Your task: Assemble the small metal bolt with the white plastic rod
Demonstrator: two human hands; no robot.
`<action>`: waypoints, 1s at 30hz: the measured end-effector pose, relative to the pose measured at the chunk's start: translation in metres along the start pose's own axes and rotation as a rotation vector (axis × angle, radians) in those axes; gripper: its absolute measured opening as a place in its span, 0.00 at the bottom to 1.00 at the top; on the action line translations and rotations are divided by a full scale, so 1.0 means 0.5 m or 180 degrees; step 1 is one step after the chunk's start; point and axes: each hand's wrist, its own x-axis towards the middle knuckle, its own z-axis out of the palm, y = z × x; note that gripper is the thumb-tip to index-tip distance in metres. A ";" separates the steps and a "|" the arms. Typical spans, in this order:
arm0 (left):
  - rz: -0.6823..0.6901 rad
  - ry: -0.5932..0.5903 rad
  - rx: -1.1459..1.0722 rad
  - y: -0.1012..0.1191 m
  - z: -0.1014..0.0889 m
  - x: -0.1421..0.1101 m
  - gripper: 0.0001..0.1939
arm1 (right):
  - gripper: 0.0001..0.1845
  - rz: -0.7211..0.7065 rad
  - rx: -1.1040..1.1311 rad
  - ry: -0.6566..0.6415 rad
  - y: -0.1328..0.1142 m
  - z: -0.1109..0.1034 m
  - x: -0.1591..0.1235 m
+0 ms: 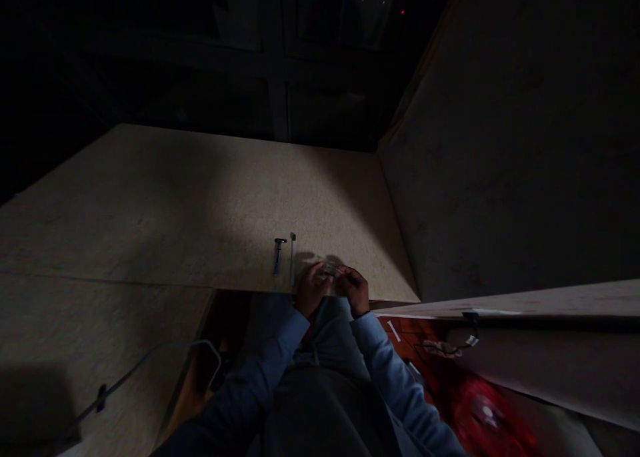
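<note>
My left hand [311, 288] and my right hand [354, 289] meet above the front edge of the table [240, 197], fingers pinched. Between their fingertips is a small, clear, shiny piece [330, 269]; dim light hides its exact kind. Just left of my hands lies a thin pale stick with a dark tip [293, 254], its near end beside my left hand. Further left rests a metal T-shaped razor [278, 256], its head pointing away from me.
A wall panel [500, 164] bounds the table on the right. At lower left, a grey cable [150, 354] crosses a second tabletop [100, 324]. A red bag [487, 414] sits on the floor at lower right, near a white strip [394, 330]. Dark window panes stand behind the table.
</note>
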 end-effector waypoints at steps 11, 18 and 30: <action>0.1020 -0.0044 0.1820 -0.014 -0.009 0.017 0.33 | 0.21 -0.0152 -0.0217 -0.0092 -0.001 0.015 0.023; 0.1280 -0.0136 0.2564 -0.013 -0.012 0.024 0.31 | 0.19 -0.0501 -0.0608 -0.0120 -0.003 0.005 0.033; 0.1795 0.0302 0.3402 -0.020 -0.024 0.038 0.23 | 0.13 -0.1681 -0.1618 -0.0771 -0.009 -0.007 0.030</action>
